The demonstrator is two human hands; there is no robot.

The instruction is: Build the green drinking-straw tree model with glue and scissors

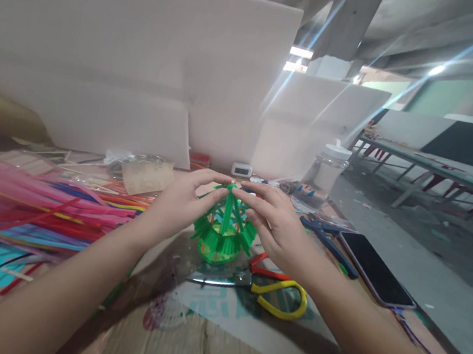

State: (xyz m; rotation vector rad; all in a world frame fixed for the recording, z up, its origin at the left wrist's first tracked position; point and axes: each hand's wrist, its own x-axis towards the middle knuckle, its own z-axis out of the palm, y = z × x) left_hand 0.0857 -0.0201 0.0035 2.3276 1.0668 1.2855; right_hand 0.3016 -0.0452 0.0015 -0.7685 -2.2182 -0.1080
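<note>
A small green model (222,238), made of plastic strips and shaped like a pavilion with a flared, pleated skirt, stands upright on the work surface. From its left side my left hand (187,202) reaches to the peak, thumb and forefinger closed on the strips there. My right hand (276,223) meets it from the other side, fingertips pinching the same peak. Just in front of the model lie scissors (280,298) with one yellow and one red handle, blades pointing left. The fingers partly cover the model's upper sides.
Coloured plastic strips (76,213) are heaped at the left. Dark-handled pliers (333,247) and a phone (377,270) lie at the right, near the table edge. A clear bottle (325,174) stands behind them. White boards (125,55) rise at the back.
</note>
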